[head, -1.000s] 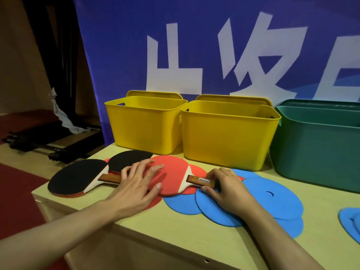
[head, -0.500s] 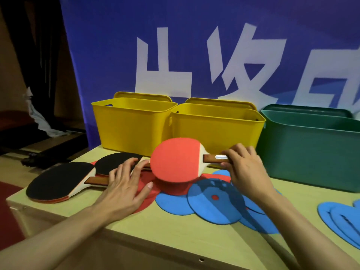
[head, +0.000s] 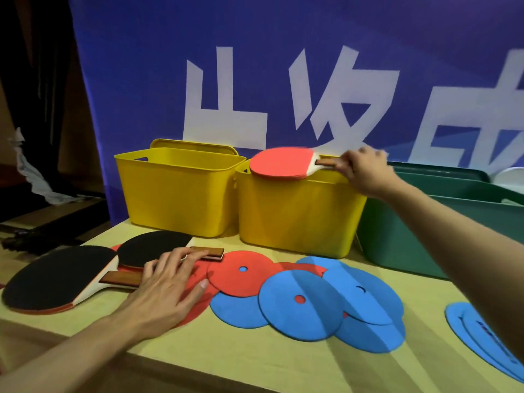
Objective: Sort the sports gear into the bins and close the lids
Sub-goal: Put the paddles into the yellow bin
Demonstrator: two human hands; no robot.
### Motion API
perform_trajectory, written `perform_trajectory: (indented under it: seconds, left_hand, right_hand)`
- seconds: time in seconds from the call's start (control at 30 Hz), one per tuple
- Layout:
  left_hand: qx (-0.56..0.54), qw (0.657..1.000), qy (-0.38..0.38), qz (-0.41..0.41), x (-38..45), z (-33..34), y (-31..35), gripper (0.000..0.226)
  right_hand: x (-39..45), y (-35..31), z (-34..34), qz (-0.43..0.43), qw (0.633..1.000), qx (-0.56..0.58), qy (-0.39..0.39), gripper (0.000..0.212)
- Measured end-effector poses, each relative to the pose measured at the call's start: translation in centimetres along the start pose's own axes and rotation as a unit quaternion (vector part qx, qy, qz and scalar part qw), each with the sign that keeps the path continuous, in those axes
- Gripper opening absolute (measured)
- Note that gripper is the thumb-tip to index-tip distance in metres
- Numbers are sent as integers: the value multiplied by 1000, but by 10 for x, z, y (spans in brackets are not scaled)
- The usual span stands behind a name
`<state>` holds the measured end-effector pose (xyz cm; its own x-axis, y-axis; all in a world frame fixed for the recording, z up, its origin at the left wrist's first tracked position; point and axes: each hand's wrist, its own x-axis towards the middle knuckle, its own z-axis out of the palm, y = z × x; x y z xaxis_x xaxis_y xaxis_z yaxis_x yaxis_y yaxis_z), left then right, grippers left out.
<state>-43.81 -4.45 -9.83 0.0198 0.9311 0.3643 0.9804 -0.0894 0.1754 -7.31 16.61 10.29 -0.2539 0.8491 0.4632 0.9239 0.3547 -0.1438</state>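
Observation:
My right hand (head: 364, 171) grips the wooden handle of a red-faced paddle (head: 280, 163), held flat over the open top of the middle yellow bin (head: 297, 217). My left hand (head: 167, 285) lies flat with spread fingers on the handles of two black-faced paddles (head: 56, 276) (head: 153, 246) on the table's left. Several red discs (head: 241, 275) and blue discs (head: 300, 307) lie overlapped in front of the bins. A second yellow bin (head: 175, 191) stands to the left, a green bin (head: 442, 225) to the right.
Yellow lids stand behind the yellow bins (head: 195, 144). More blue discs (head: 482, 336) lie at the table's right edge. A blue banner (head: 283, 66) rises directly behind the bins. The table's left edge drops to a dark floor area.
My right hand has lifted the red paddle off the table and carried it up and back over the middle yellow bin. My left hand has stayed on the black paddles.

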Motion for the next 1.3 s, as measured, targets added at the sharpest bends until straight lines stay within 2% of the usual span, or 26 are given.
perform_trajectory:
  seconds: [0.07,0.1,0.23,0.33,0.57,0.73,0.83,0.97,1.07,1.13,1.3]
  left_hand:
    - [1,1000,-1,-2,0,-1,0,69]
    - [-1,1000,-1,0,0,-1,0,68]
    - [-4,1000,0,1,0,-1,0,65]
    - [5,1000,7,10,0,-1,1,60]
    - [76,996,14,33,-15,-18,6,59]
    - [108,992,42,-39,-44,-24,-25,62]
    - [81,991,66,-81,-47,-23,-31,58]
    - [53,994,43,-81,-46,-17,-32,60]
    - [40,995,35,-85,-45,-17,-35,60]
    - [39,995,33,-82,-45,-17,-35,59]
    - [31,996,48,-61,-45,-15,-37,54]
  right_hand:
    - [2,-10,16,38,998,-18,-51,59]
    - [0,-16,22,28,999,-24,-40,58]
    - [-31,-49,39,-103,987,-99,76,54]
    - [-67,-70,57,-155,978,-106,92,55]
    - [-127,-113,100,-232,967,-93,-37,61]
    - [-136,-150,127,-253,961,-67,-84,59]
    - [-126,-180,141,-240,962,-45,-120,57]
    - [-98,-210,163,-194,965,-12,-177,53]
    - [-80,-215,176,-174,962,6,-210,37]
    - [-79,-214,180,-175,967,18,-184,28]
    - [-90,-202,164,-207,978,-14,12,16]
